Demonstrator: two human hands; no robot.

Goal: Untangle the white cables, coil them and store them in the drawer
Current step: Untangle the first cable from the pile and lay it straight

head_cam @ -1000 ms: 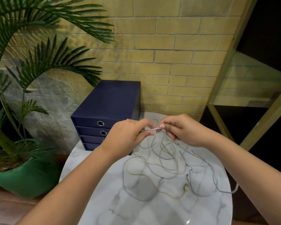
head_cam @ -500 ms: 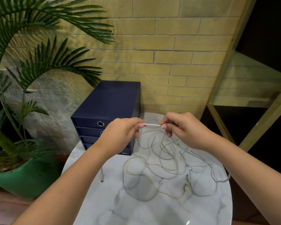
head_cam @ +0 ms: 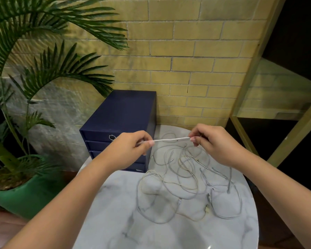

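Observation:
A tangle of white cables lies on the round marble table. One white cable is stretched taut in the air above the tangle. My left hand pinches its left end and my right hand pinches it on the right. From my right hand the cable drops down into the heap. A dark blue drawer unit stands at the table's back left, all its drawers closed, partly hidden behind my left hand.
A palm in a green pot stands on the floor at the left. A yellow brick wall rises behind the table. A brass-framed shelf stands at the right. The table's front half holds no objects.
My hands have moved apart and risen a little, drawing out a longer stretch of the white cable between them. Part of the heap at the right has shifted with the pull.

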